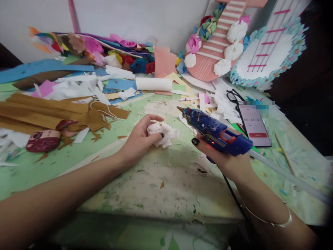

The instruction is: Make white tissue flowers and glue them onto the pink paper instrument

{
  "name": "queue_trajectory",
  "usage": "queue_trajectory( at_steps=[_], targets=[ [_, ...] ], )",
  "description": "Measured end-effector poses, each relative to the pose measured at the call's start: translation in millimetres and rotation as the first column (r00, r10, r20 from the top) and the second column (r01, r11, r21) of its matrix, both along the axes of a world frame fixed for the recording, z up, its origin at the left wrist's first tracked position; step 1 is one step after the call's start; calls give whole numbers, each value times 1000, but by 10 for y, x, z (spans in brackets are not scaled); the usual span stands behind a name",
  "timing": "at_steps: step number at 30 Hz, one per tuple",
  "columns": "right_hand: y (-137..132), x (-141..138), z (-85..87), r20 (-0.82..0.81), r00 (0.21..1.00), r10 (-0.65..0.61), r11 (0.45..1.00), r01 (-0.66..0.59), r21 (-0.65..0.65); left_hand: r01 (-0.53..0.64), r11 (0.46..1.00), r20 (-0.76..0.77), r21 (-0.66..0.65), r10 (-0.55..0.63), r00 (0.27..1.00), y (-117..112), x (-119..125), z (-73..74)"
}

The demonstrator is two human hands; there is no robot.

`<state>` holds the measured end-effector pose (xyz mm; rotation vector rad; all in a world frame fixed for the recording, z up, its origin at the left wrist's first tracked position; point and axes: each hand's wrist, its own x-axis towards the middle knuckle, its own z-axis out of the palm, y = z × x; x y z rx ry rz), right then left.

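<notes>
My left hand point(142, 136) is closed on a white crumpled paper flower point(165, 134), with the thumb on its near side. The flower is at the middle of the table, low over the surface or resting on it; I cannot tell which. In my right hand point(229, 161) is a blue hot glue gun point(208, 130), its nozzle pointing up and left beyond the flower, apart from it. A small red light glows on the gun's side. A long clear glue stick point(283, 172) sticks out of its back end.
Brown crepe paper point(52, 113) and a dark red patterned object point(43, 140) lie at left. Behind are a white paper roll point(154, 84) and paper scraps. At right are a phone point(255, 125), black glasses point(234, 96) and two decorated guitar-shaped crafts point(208, 64). The table's front edge point(161, 216) is near.
</notes>
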<state>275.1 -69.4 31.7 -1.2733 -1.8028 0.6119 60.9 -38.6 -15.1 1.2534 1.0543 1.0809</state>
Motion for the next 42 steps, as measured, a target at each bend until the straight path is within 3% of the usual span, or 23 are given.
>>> queue_trajectory(
  at_steps=[5, 8, 10, 13, 17, 22, 24, 26, 29, 31, 35, 42],
  targets=[
    [35, -7, -71, -75, 997, -30, 998, 27, -50, 20, 999, -38, 41, -18, 999, 34, -23, -9],
    [85, 37, -157, -90, 991, -99, 995, 97, -30, 49, 997, 54, -51, -46, 997, 16, -12, 20],
    [152, 85, -197, 19, 985, -169, 985, 169, 14, 84, 985, 147, -151, -62, 987, 3, 2, 43],
    [282, 157, -211, 345, 911, -226, 974, 210, 83, 125, 960, 289, -250, -49, 956, -1, 14, 67],
    [421, 212, -202, 686, 724, -72, 992, 123, -27, 116, 952, 329, -284, -16, 944, 5, 4, 77],
    [452, 303, -196, 761, 641, 102, 987, 33, -160, 83, 960, 316, -268, 6, 949, -13, -4, 88],
    [424, 359, -162, 736, 664, 132, 985, -6, -171, 85, 962, 301, -261, -3, 954, -21, 1, 81],
    [377, 385, -111, 649, 752, 113, 992, -49, -116, 89, 966, 283, -244, -16, 959, -29, 10, 67],
    [283, 304, -55, 379, 923, 60, 998, -61, -9, 110, 977, 240, -181, -64, 969, -55, 29, 42],
    [218, 180, -59, 195, 977, 82, 997, -79, -23, 134, 983, 200, -126, -107, 974, -87, 44, 35],
    [116, -53, -135, 65, 986, 151, 988, -148, -46, 151, 988, 84, -18, -149, 985, -165, 77, 54],
    [63, -161, -258, 141, 988, 56, 989, -75, 130, 158, 984, -122, 78, -148, 981, -203, 153, 94]
  ],
)
